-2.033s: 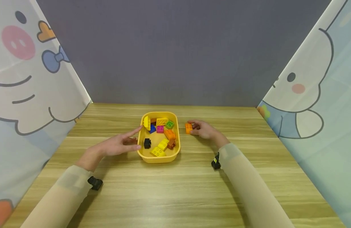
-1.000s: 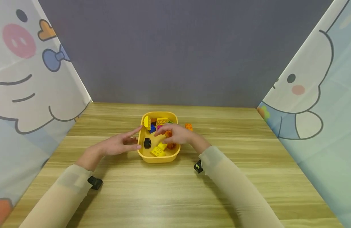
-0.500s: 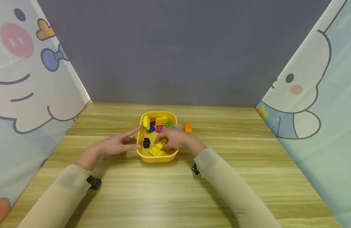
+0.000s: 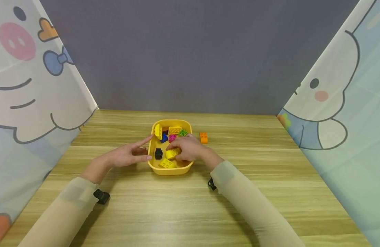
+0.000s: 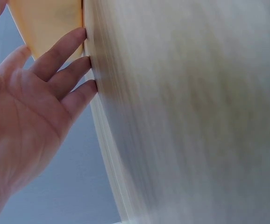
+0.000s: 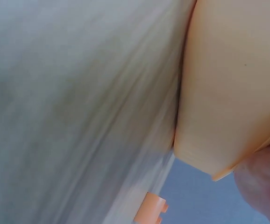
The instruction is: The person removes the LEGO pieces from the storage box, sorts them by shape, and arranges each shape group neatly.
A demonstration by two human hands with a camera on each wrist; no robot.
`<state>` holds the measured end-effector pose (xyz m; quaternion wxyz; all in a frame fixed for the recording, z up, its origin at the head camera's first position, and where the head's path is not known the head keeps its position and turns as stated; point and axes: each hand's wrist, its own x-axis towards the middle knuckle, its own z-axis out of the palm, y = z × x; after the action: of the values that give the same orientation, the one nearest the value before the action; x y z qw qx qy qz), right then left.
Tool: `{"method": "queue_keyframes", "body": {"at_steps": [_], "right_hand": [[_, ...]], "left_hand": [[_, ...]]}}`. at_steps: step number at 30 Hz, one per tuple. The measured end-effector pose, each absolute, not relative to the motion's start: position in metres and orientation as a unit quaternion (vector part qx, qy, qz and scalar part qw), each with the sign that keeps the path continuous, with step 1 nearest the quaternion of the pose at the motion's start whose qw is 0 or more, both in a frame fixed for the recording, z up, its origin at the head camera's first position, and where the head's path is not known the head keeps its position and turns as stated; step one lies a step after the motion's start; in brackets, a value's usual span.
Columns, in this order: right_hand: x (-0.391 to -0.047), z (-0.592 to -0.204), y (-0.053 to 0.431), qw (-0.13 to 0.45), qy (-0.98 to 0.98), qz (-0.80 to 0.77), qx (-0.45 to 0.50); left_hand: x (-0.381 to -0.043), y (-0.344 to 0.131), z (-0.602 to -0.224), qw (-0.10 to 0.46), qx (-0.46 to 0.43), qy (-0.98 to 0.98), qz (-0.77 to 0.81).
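Note:
A yellow plastic bin (image 4: pixel 169 172) full of toy building bricks stands on the wooden table. My right hand (image 4: pixel 188 148) reaches over its right wall and pinches a yellow brick (image 4: pixel 172 153) between thumb and fingers. With fingers spread, my left hand (image 4: pixel 126 156) touches the bin's left side; in the left wrist view its palm (image 5: pixel 23 107) faces the camera, fingertips by the table. Inside the bin lie a black brick (image 4: pixel 158 154), another yellow brick (image 4: pixel 167 163), a magenta brick (image 4: pixel 172 138), a blue brick (image 4: pixel 163 138) and a green brick (image 4: pixel 183 132). My right hand hides the bin's right part.
An orange brick (image 4: pixel 203 138) sits on the table (image 4: pixel 254 144) just right of the bin. A grey panel (image 4: pixel 190 58) rises behind the table, and cartoon-printed cloths (image 4: pixel 325 85) flank both sides.
My right hand let go of the orange brick on the table, moved left into the bin and took hold of a yellow brick, shifting it slightly. The left hand stayed put.

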<state>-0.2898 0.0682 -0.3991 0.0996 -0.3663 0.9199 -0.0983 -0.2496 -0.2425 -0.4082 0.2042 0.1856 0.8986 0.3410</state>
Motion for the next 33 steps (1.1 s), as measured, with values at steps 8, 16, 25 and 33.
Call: {"method": "queue_keyframes", "body": {"at_steps": [8, 16, 25, 33], "right_hand": [[-0.289, -0.4, 0.072, 0.088, 0.912, -0.184, -0.356], [-0.29, -0.401, 0.077, 0.081, 0.891, -0.254, -0.367], [-0.291, -0.405, 0.081, 0.083, 0.864, -0.33, -0.371], [-0.291, -0.408, 0.081, 0.132, 0.851, -0.39, -0.327]], "left_hand": [[-0.251, -0.243, -0.408, 0.205, 0.189, 0.895, 0.348], [-0.252, -0.244, -0.409, 0.202, 0.19, 0.897, 0.344], [-0.251, -0.244, -0.408, 0.203, 0.192, 0.897, 0.342], [-0.252, -0.243, -0.409, 0.211, 0.186, 0.897, 0.341]]}}
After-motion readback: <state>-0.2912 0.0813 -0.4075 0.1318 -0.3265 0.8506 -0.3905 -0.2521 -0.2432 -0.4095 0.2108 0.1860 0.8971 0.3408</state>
